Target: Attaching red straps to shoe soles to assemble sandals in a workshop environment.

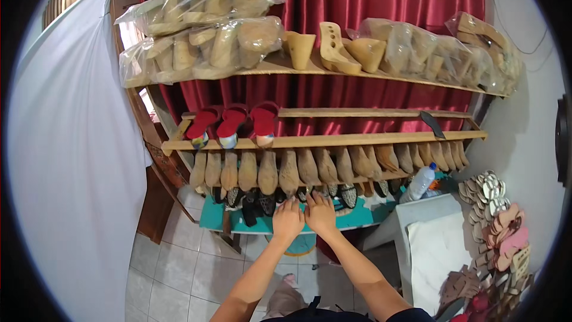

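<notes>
My left hand (288,220) and my right hand (320,214) reach forward side by side, backs up, over the front of a turquoise bench (357,219). Their thumbs nearly meet. The fingers stretch ahead, with the tips at a row of dark shoes beneath the lowest rack bar; no held thing shows, though the undersides of the hands are hidden. Left of my left hand lies a black pointed shoe (267,204). A black-and-white patterned shoe (348,195) sits right of my right hand. Wooden shoe lasts (268,173) hang in a long row just above.
Red-soled sandals (231,120) and a dark sole (431,124) rest on the wooden rack (333,141). The top shelf (280,67) carries bagged wooden lasts (214,48). On the right are a water bottle (420,183), a white-topped table (438,250) and hanging soles (509,229). A white curtain (77,143) hangs left.
</notes>
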Available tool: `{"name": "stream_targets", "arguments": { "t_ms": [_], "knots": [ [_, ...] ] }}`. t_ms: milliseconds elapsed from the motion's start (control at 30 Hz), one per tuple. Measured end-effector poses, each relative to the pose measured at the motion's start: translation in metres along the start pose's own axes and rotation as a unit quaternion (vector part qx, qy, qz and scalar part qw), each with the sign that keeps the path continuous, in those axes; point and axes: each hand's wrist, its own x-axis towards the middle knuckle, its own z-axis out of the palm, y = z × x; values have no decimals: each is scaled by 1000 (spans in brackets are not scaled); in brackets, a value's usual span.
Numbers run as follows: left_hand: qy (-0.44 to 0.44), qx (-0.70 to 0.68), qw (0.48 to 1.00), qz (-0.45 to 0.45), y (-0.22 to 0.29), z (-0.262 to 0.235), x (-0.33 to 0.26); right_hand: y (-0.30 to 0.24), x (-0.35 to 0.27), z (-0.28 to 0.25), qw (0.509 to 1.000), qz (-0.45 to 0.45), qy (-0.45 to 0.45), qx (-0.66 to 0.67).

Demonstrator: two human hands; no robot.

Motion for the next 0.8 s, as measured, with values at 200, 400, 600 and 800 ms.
{"name": "stream_targets", "arguments": {
  "t_ms": [200, 400, 600, 800],
  "knots": [
    [-276, -57, 959, 18, 63, -3, -68, 24, -100, -53, 960, 78, -270, 21],
    [-271, -130, 940, 163, 140, -27, -78, 45, -159, -123, 970, 167, -167, -52],
    [-165, -233, 893, 349, 211, -32, -120, 56, -240, -174, 947, 279, -29, -158],
    [-191, -348, 793, 462, 276, -70, -199, 25, -346, -232, 875, 425, 2, -234]
  ]
}}
